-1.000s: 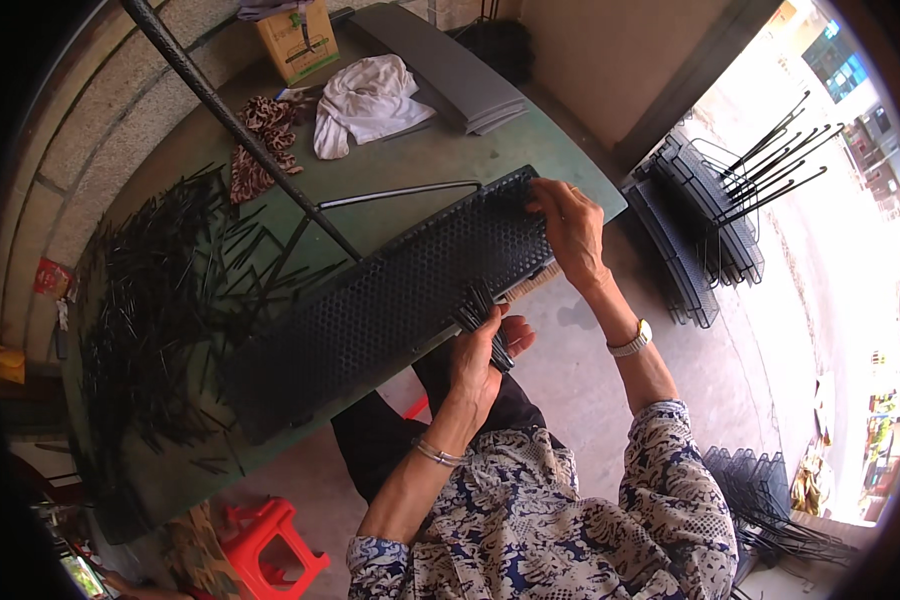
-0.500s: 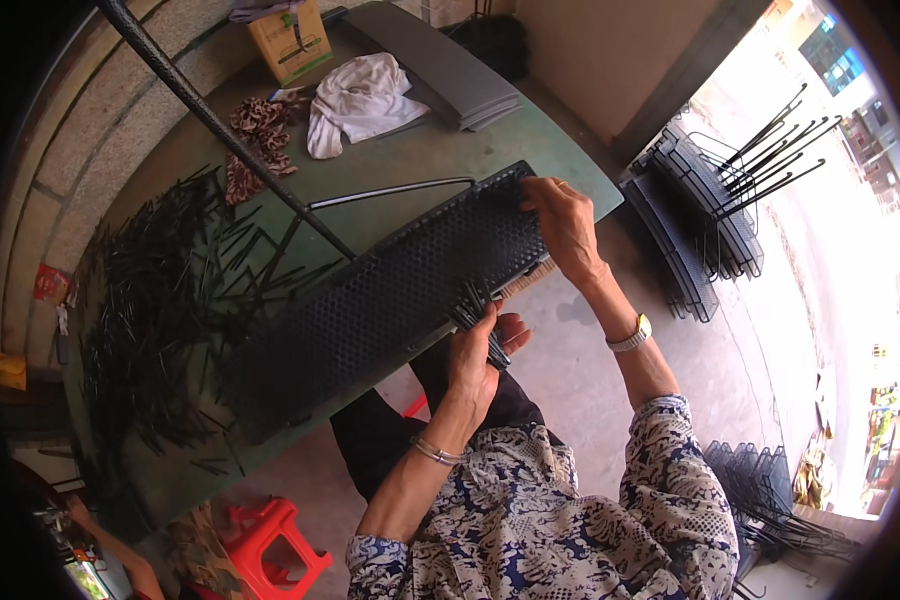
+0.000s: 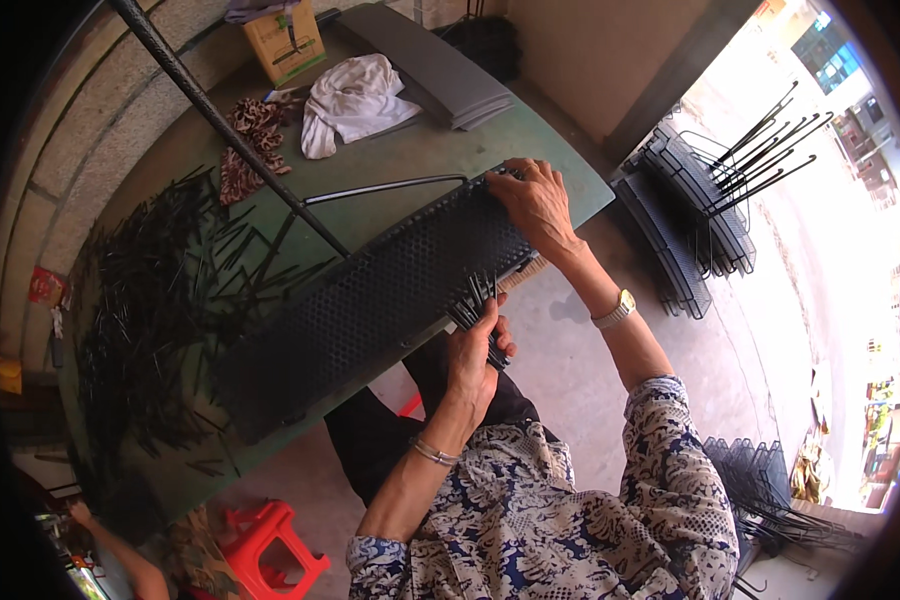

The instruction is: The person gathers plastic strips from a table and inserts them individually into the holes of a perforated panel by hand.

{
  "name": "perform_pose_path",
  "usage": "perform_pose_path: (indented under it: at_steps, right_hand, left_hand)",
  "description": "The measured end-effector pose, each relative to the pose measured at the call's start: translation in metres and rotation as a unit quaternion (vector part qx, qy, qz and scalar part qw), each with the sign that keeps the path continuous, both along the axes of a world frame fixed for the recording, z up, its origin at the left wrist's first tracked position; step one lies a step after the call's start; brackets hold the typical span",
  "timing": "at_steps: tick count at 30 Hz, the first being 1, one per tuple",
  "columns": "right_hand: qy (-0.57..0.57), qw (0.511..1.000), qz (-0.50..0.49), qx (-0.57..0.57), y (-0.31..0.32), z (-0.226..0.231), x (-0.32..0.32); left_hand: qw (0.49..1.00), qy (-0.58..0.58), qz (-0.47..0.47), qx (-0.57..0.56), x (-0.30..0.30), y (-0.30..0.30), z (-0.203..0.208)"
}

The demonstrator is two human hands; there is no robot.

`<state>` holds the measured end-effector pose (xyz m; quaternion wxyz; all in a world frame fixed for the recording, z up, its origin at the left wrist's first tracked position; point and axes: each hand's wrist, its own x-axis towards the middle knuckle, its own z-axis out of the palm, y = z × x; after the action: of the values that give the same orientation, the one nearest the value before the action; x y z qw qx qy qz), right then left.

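A long black mesh shelf (image 3: pixel 370 300) with honeycomb holes lies slantwise over the green table, one edge toward me. My left hand (image 3: pixel 477 350) is closed round a bundle of thin black strips (image 3: pixel 473 298), which fan out above the thumb against the shelf's near edge. At the shelf's far right corner, my right hand (image 3: pixel 535 205) bends its fingers over the end and grips it; its fingertips are partly hidden. A big heap of loose black strips (image 3: pixel 140 320) covers the table's left side.
A black pole (image 3: pixel 210 115) with a side bar (image 3: pixel 390 190) rises behind the shelf. White cloth (image 3: pixel 355 105), patterned cloth (image 3: pixel 250 150), grey sheets (image 3: pixel 430 65) and a box (image 3: pixel 285 45) lie farther back. Stacked mesh shelves (image 3: pixel 685 220) stand right; a red stool (image 3: pixel 270 550) stands lower left, near another person's arm (image 3: pixel 120 555).
My right hand has shifted left and slightly up along the shelf's end, its fingers reaching farther over the edge. The strips in my left hand now fan out more.
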<state>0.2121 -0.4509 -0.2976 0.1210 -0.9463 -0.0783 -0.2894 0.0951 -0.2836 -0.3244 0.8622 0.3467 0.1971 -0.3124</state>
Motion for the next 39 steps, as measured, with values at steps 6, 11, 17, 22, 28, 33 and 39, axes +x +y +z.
perform_pose_path:
  at_steps: [6,11,17,22,28,33,39]
  right_hand:
    - [-0.007,0.998,0.004,0.055,0.013,0.013,-0.031]
    - [0.437,0.841,0.070,0.312,0.015,0.039,-0.073]
    - [0.415,0.788,0.142,0.432,0.003,0.027,-0.084]
    - [0.445,0.756,0.150,0.457,-0.003,0.041,-0.088]
    - [0.108,0.931,0.042,0.345,-0.009,0.049,-0.078]
    - [-0.005,0.962,-0.001,0.274,-0.005,0.030,-0.052]
    - [-0.009,0.971,-0.007,0.240,-0.005,0.012,-0.041]
  left_hand:
    - [1.000,-0.014,0.013,-0.010,-0.002,0.006,0.005]
    - [0.999,-0.031,-0.002,-0.009,-0.003,0.007,0.006]
    - [0.998,-0.045,-0.045,0.016,-0.003,0.004,0.011]
    - [0.994,-0.045,-0.063,0.071,-0.004,0.005,0.004]
    - [0.998,0.020,-0.044,0.039,0.005,0.009,-0.005]
    - [0.999,0.038,-0.039,0.006,0.002,-0.004,-0.003]
    - [0.999,-0.011,-0.039,0.019,0.000,0.001,-0.011]
